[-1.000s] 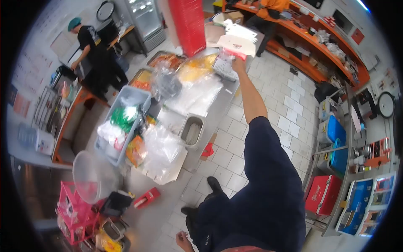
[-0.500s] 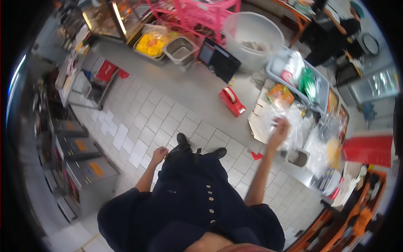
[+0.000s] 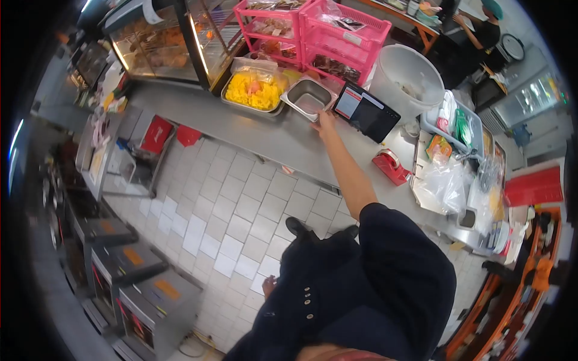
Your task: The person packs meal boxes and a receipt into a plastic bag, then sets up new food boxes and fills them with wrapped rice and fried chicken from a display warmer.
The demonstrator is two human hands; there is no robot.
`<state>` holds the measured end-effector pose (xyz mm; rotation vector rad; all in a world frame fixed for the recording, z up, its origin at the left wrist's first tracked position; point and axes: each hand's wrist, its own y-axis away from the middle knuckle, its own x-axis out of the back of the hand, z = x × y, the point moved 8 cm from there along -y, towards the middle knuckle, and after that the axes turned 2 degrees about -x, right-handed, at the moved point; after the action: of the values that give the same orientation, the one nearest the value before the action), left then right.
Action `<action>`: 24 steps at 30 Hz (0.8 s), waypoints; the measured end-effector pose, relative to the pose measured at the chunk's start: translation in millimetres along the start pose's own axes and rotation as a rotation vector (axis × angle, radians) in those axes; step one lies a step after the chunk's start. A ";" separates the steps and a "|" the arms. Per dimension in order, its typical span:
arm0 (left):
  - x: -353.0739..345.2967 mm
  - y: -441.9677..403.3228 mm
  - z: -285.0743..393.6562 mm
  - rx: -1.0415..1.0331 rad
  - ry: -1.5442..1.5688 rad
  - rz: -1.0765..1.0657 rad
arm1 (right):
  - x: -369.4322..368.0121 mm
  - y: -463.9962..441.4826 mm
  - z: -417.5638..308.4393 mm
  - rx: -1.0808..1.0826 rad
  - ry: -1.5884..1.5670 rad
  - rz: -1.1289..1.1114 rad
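The steel food pan lies on the worktop, just left of the black tablet. The right hand is at the pan's near corner on the tablet side, so most of the pan extends ahead of it and to its left. The pan's long axis runs roughly with the length of the worktop, one short end facing the tablet; it sits level, its opening upward.

The right hand is much the nearer, its arm stretched out over the worktop. Its fingers are bent at the rim and seem to pinch that corner, but whether they really grip or only touch it cannot be told. The left hand hangs low beside the body, well apart from the tablet, fingers loosely curled; its grasp is too small to read.

Farther left of the tablet, past the pan, is the tray of yellow food; the red tape dispenser is to the tablet's right.
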<state>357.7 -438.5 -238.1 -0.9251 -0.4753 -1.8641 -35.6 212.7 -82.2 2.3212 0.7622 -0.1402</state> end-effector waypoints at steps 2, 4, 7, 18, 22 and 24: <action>8.1 6.7 -16.0 0.168 0.235 0.079 | 0.3 -2.8 6.8 0.072 0.016 -0.006; 6.6 -6.6 -20.2 0.058 0.020 -0.169 | 12.7 -1.7 15.6 0.149 0.026 0.013; -3.6 -41.3 -32.9 -0.056 -0.051 -0.417 | 33.9 11.4 24.1 0.156 0.115 0.018; -37.4 -185.8 -60.4 0.220 0.540 -0.701 | 270.4 285.9 -103.0 0.123 -0.044 0.018; -59.4 -209.3 -28.4 0.574 0.544 -0.678 | 419.0 368.7 -147.4 0.186 -0.045 0.296; -75.2 -212.4 11.9 0.592 0.533 -0.654 | 486.1 413.1 -180.1 0.233 -0.062 0.390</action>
<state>192.7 -289.0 -273.9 0.1618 -0.9952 -2.2358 576.7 317.3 149.3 2.6249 0.2622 -0.1306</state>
